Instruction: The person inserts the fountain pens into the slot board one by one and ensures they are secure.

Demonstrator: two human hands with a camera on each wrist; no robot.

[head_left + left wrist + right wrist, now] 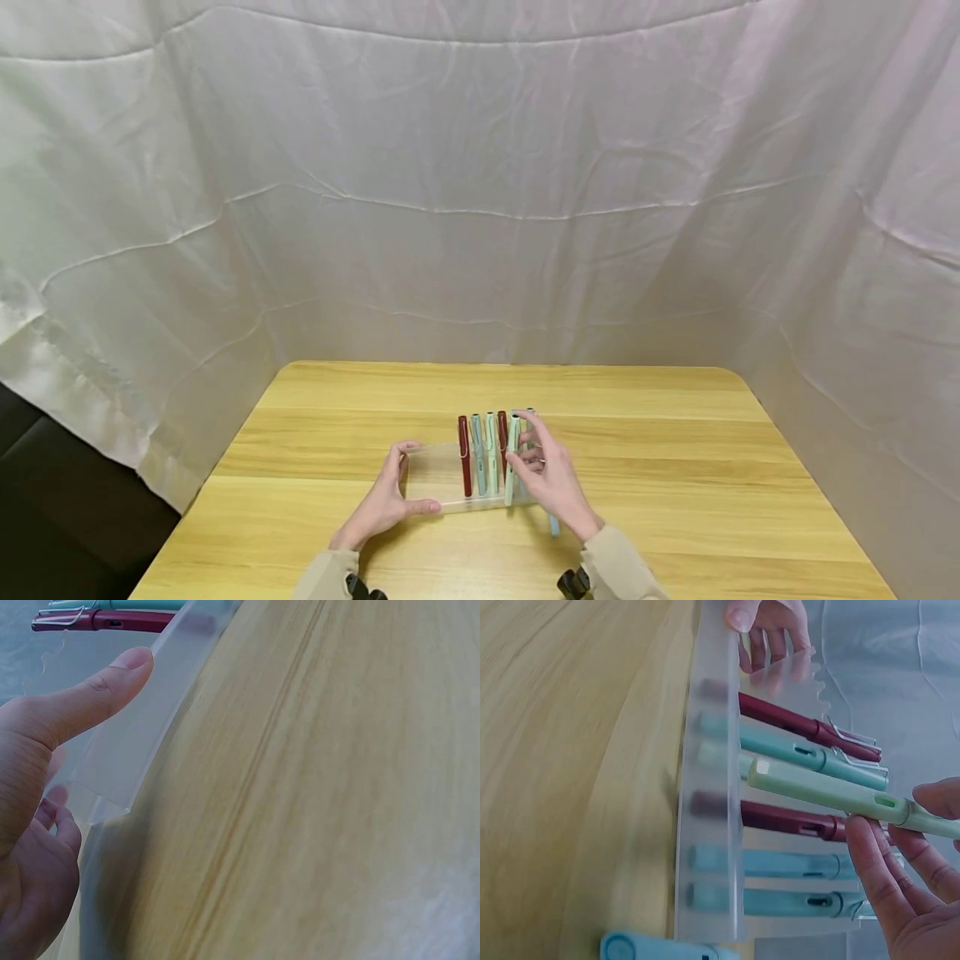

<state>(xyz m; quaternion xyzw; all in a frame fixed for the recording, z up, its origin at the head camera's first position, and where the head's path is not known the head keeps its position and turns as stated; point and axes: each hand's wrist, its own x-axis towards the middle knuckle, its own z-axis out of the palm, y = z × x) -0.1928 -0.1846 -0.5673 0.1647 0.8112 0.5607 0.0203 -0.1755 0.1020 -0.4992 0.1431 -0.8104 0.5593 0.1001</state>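
A clear plastic pen rack [435, 477] is tilted up off the wooden table, several pens lying side by side in it. My left hand [386, 498] grips its left end, thumb [131, 664] on the front wall and fingers behind. Between the thumb and fingers of my right hand [557, 479] is a pale green pen [817, 787], pinched near its middle and held over the rack. Behind it, a dark red pen [780, 817] and a second pale green pen [491, 458] sit in the slots. Another dark red pen [465, 454] and a teal pen [780, 742] lie further left.
A light blue pen [554, 526] lies on the wooden table [675, 483], just off the rack's right end. Two bluish pens [787, 864] fill the rack's rightmost slots. Pale cloth [510, 275] hangs behind the table and along its sides.
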